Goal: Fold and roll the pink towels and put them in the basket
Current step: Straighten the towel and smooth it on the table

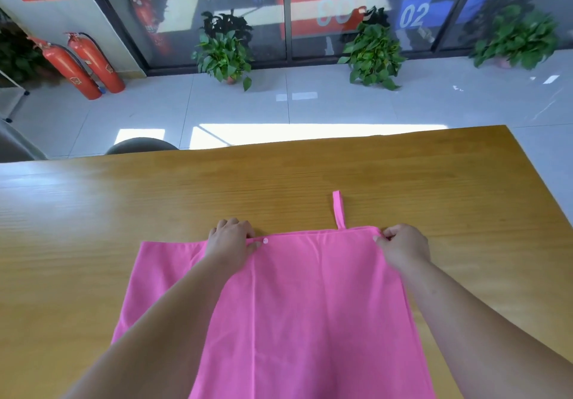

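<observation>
**Both hands pinch the towel's far edge**

The pink towel point(310, 305) lies flat on the wooden table point(93, 212), its loop point(339, 209) pointing away. The left hand point(231, 243) pinches the far edge beside a white snap point(265, 240). The right hand point(403, 246) pinches the far right corner. Behind glass, a blue panel point(440, 11) reads "02".

Left hand point(231, 240), right hand point(403, 245) seemingly pinch edge of pink towel point(310, 305)

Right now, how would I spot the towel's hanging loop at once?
On the wooden table lies a pink towel. From its far edge, nearer the right hand, a narrow pink loop sticks out over bare wood. It is the only pink strip beyond that edge.
</observation>
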